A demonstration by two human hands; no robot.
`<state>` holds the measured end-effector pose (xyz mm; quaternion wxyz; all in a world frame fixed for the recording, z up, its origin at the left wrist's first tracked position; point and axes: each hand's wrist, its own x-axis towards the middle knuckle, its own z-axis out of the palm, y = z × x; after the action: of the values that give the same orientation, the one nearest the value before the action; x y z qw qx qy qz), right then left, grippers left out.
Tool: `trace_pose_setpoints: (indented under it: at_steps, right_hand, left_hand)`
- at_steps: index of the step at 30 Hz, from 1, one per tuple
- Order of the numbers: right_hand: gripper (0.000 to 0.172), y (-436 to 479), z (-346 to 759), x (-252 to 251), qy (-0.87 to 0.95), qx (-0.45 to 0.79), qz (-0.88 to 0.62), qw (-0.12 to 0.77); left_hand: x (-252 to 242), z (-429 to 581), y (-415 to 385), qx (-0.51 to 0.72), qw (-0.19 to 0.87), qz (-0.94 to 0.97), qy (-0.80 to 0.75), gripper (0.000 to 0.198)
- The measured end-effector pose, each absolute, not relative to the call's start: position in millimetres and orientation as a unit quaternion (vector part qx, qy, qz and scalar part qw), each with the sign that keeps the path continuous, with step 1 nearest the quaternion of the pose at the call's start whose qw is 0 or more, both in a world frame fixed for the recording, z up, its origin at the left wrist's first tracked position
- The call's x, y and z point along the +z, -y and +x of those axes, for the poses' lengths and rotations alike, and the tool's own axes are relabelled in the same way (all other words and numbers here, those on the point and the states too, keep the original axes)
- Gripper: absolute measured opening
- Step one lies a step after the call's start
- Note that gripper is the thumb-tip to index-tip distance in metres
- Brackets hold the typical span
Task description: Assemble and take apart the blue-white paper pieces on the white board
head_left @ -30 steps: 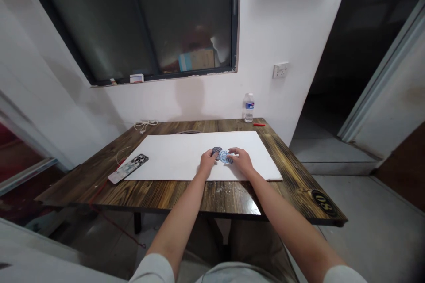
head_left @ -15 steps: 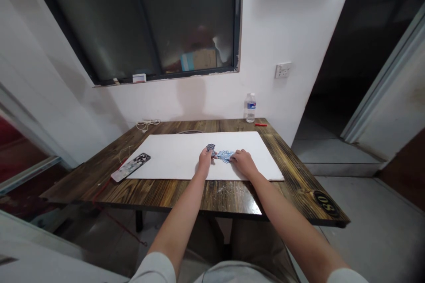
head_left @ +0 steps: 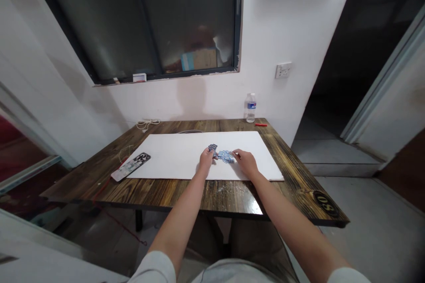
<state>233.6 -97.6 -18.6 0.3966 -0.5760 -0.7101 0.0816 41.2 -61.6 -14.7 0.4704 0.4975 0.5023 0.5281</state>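
My left hand (head_left: 206, 159) is closed around a small bundle of flat dark-blue, light-striped pieces (head_left: 213, 147), which stick out above the thumb. Right beside it, several small blue-and-white flat pieces (head_left: 226, 156) lie overlapping in a loose heap on a white board (head_left: 172, 154). Their exact kind is too small to make out. My right hand (head_left: 246, 161) is at the heap's right side, its fingers bent with thumb and index a little apart. I see nothing held between them.
A phone-like slab with a patterned back (head_left: 131, 167) lies over the board's left edge. Along the back of the wooden table (head_left: 299, 185) are a white cable (head_left: 148, 124), a water bottle (head_left: 251, 108) and a red pen-like stick (head_left: 260, 125). A red cord (head_left: 121, 225) hangs at the left.
My right hand has drawn back slightly up and right from the heap, uncovering pieces at its right end. My left hand has shifted slightly right, still holding the bundle.
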Motion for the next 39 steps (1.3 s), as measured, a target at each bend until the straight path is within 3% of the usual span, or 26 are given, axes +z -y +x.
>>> trace_pose_setpoints:
  at_steps: [8,25,31,39]
  right_hand:
    - [0.022,107,223,-12,0.718,0.174,-0.486,0.466]
    - [0.021,105,218,-18,0.720,0.166,-0.511,0.440]
    - [0.033,106,220,-14,0.661,0.195,-0.537,0.487]
    - [0.026,98,222,-19,0.628,0.195,-0.575,0.486]
  left_hand:
    - [-17,46,66,0.496,0.486,0.532,-0.486,0.023]
    - [-14,44,78,0.395,0.425,0.712,-0.396,0.025]
    - [-17,43,74,0.460,0.415,0.644,-0.450,0.021]
    - [-21,33,60,0.543,0.375,0.532,-0.532,0.023]
